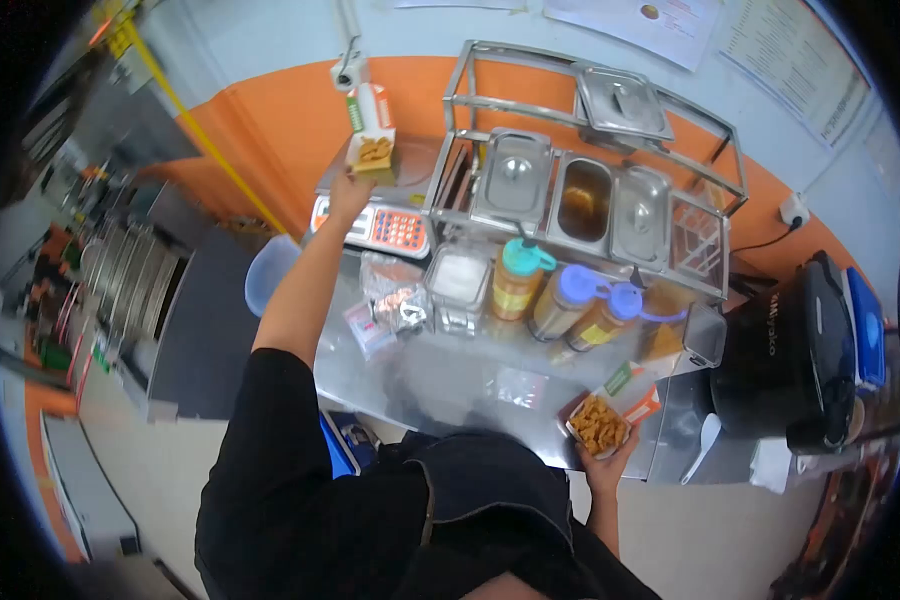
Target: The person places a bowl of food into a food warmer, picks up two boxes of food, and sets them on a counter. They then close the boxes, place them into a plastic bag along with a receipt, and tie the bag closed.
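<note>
My left hand (349, 192) reaches out to the digital scale (395, 232) and grips the near side of a paper food box (375, 168). Its lid stands up, and golden fried pieces show inside. This box sits over the scale's metal plate (416, 165). Near the counter's front edge, my right hand (610, 462) holds a second paper food box (634, 405) from below, its fingers around the lower side. That one is heaped with browned fried pieces (598, 426), and its white, green and orange lid is open.
Squeeze bottles with a teal lid (523, 262) and purple lids (578, 285) stand mid-counter beside a clear container (459, 276). Behind them, a metal rack (460, 100) holds lidded pans and one uncovered pan (583, 200). A black rice cooker (775, 350) and white spoon (705, 445) are at right.
</note>
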Tool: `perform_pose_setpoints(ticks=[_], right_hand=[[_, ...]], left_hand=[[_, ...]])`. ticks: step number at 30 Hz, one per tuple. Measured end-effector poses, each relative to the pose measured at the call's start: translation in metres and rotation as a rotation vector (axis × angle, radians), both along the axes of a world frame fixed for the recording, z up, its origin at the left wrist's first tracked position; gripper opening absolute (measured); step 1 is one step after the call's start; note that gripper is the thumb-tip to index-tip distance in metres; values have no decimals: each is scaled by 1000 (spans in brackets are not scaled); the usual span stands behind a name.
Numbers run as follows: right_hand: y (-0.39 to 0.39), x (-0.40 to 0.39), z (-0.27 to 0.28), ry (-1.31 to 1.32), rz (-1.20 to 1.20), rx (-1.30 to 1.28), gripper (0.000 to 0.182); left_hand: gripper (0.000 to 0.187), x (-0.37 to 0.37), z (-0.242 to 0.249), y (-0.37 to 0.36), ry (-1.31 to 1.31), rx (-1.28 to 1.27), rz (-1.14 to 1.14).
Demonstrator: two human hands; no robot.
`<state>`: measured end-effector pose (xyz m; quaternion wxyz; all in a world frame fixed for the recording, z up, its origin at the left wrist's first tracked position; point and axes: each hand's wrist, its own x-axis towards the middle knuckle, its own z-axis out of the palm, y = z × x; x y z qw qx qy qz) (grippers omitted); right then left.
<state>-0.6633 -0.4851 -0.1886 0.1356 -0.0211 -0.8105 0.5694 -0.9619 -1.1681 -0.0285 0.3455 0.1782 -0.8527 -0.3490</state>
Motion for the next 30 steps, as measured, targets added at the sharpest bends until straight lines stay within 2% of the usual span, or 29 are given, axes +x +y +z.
perform_pose_setpoints(ticks=[1,3,4,8,10,11,13,15,17,19,20,22,24,26,28,30], right_hand=[[-16,5,5,-4,-42,5,130],[-43,20,27,-33,-117,-337,128],[-47,23,37,8,-174,-60,127],[-50,37,33,-77,-389,41,124],[-53,29,39,-59,-385,-17,121],[-54,27,42,-61,-403,-45,120],[-57,31,66,-76,-365,82,119],[-53,38,77,-140,-367,85,119],[-45,54,81,-149,-346,118,119],[-39,68,74,-143,-379,66,118],[-34,79,72,-140,-392,60,118],[-23,106,65,-89,-407,-68,118],[-1,104,61,-82,-395,-106,121],[30,132,60,-67,-392,-74,124],[66,160,49,-45,-438,-76,122],[111,195,43,-28,-453,-2,124]], left_hand=[[69,-46,-26,-54,86,-155,-58],[62,-72,8,-47,60,-216,148],[66,-90,15,-51,-21,-240,174],[86,-144,7,-87,-510,-440,96],[97,-164,-11,-103,-659,-477,71],[110,-168,-7,-98,-824,-462,88],[108,-207,-62,-165,-717,-330,150],[101,-182,-56,-135,-618,-197,149],[96,-125,-35,-92,-476,-16,166],[85,-86,-2,-37,-317,190,-171],[85,-83,-12,-43,-314,183,-183],[85,-72,-33,-71,-277,-35,11],[83,-25,-21,-61,-252,-76,-121],[87,44,9,-10,-249,-126,-254],[87,113,26,46,-236,-85,-159],[90,155,12,57,-231,-187,-78]])
